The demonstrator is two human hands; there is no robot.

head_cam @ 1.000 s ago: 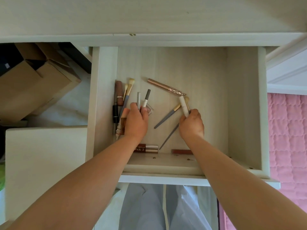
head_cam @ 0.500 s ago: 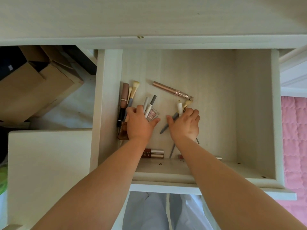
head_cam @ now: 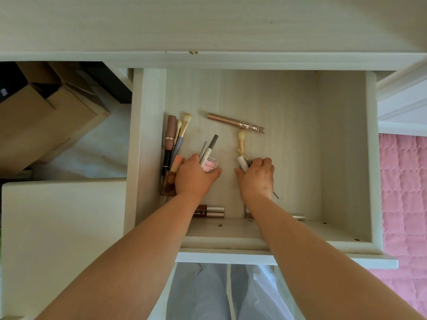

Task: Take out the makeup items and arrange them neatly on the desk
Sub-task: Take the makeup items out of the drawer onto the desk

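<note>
Both hands reach into the open drawer (head_cam: 150, 135). The left hand (head_cam: 196, 179) clutches a pink pot (head_cam: 209, 166) and two grey pens (head_cam: 211, 147). The right hand (head_cam: 257, 176) curls round a white tube (head_cam: 242, 162) and brush (head_cam: 242, 139) (handles hidden). A rose-gold tube (head_cam: 233, 122) lies loose farther back, near neither hand.

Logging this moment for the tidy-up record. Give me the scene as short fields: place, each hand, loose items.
place: open drawer under the desk top
left hand: fingers curled round a grey pen and a small pink jar
right hand: grips a white tube and a small brush
loose items: rose-gold tube lying apart near the back; brushes along the left wall; lip gloss tubes at the front
on desk: no makeup yet
</note>
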